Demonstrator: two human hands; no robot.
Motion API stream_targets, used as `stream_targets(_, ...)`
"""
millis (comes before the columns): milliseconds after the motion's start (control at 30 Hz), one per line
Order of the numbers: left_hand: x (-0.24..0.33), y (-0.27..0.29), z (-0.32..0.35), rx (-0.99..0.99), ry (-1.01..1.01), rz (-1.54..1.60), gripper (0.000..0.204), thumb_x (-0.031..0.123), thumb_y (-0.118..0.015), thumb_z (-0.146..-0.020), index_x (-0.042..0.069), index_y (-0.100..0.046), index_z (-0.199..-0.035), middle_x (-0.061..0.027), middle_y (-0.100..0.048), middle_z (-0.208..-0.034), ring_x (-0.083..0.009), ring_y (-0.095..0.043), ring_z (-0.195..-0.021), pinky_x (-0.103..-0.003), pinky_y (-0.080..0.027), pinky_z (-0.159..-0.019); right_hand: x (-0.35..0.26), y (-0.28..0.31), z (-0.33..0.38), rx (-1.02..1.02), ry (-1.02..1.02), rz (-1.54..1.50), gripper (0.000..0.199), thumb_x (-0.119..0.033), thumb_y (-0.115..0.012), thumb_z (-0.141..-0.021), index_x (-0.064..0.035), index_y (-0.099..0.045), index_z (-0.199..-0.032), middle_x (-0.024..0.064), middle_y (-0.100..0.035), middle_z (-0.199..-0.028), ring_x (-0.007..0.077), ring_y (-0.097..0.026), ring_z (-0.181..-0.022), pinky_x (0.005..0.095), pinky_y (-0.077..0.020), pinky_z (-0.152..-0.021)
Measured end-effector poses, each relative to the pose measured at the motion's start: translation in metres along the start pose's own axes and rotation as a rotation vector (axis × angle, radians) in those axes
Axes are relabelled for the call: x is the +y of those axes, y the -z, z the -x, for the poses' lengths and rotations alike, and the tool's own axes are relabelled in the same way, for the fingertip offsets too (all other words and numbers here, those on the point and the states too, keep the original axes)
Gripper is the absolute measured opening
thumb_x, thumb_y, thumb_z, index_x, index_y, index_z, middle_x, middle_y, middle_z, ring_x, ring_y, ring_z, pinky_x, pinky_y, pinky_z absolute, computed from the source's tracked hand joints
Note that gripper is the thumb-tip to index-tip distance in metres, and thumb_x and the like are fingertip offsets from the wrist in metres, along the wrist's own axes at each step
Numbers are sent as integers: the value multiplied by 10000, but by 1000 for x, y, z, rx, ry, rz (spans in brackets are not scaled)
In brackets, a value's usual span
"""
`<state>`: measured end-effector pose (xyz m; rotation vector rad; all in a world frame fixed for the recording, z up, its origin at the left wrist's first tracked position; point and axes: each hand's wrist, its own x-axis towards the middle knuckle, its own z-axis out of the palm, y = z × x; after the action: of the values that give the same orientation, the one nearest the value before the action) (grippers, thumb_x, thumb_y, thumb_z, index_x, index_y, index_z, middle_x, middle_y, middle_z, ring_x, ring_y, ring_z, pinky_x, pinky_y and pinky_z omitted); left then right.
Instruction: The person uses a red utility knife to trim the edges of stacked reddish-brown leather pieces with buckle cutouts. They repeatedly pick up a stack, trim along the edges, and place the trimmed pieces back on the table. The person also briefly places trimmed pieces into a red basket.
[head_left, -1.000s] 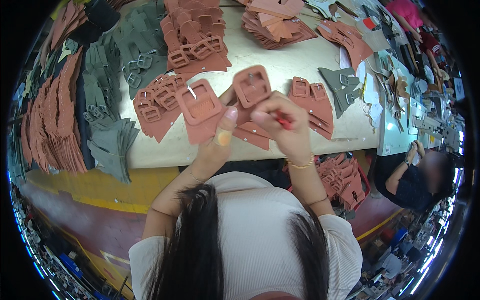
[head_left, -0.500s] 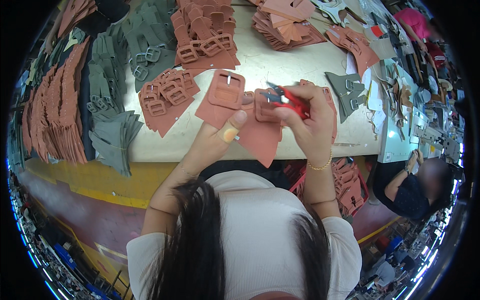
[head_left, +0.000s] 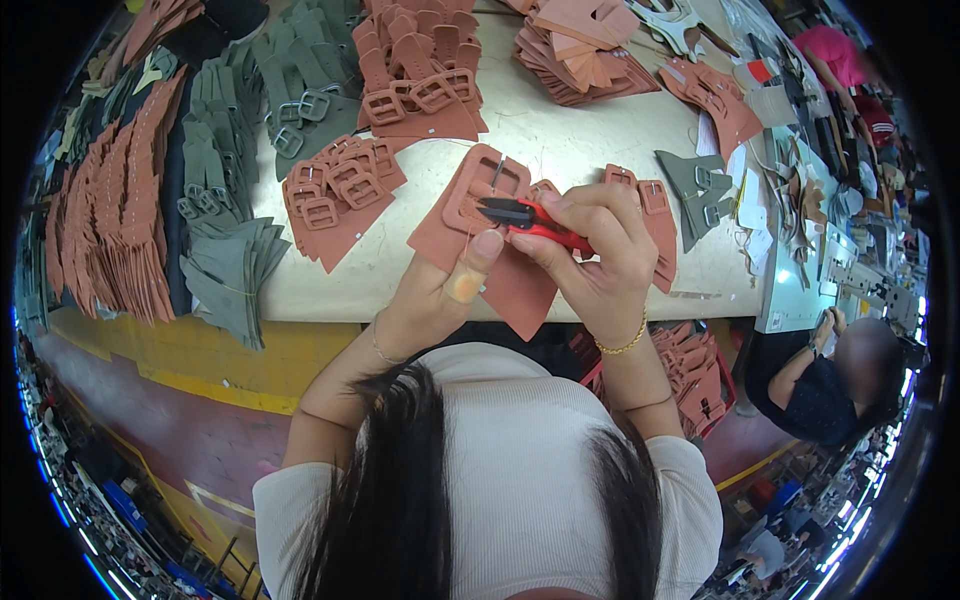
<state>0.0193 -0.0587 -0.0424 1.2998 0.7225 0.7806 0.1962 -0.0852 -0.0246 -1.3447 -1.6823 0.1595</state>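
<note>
My left hand (head_left: 436, 300) grips a terracotta leather piece (head_left: 520, 300) with a large leather-covered square buckle (head_left: 465, 195) on it. The thumb, wrapped in a tan bandage, presses at the lower edge of the buckle; the other fingers are hidden underneath. In my right hand (head_left: 612, 255) is a pair of red-handled thread snips (head_left: 552, 228). Their dark blades lie over the right side of the buckle, close to my left thumb. I cannot tell whether the blades touch the leather. Behind the hands, more terracotta buckle pieces (head_left: 656, 200) lie on the table.
Terracotta buckle pieces (head_left: 335, 220) and green straps (head_left: 222, 260) are stacked at left, with more terracotta straps (head_left: 425, 115) farther back. A green buckle piece (head_left: 688, 200) lies at right. Below the table edge stands a red crate (head_left: 728, 385) of leather pieces. Another person (head_left: 810, 395) sits at right.
My right hand has moved the snips left and slightly down onto the buckle. My left hand has tilted the leather piece and shifted it a little to the right.
</note>
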Motion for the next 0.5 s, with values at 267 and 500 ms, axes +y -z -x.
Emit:
stream_targets(267, 2, -5, -4, 37, -59, -94, 413, 332, -463, -999, -9, -493, -1232, -60, -573, -1077, -98, -545, -891, -223, -459, -710, 1, -9, 3, 43, -37, -66, 303, -167, -829, -650, -29, -653, -854, 57, -615, -793, 189, -584, -686, 298, -399, -615)
stream_targets(500, -2, -4, -6, 10, -85, -178, 380, 282, -462, -1003, -17, -484, -1237, -88, -564, -1115, -152, -534, -989, -274, -441, -846, 4, -10, 9, 12, -31, -17, 284, -149, -815, -684, -32, -650, -884, 49, -620, -800, 166, -574, -690, 279, -416, -631)
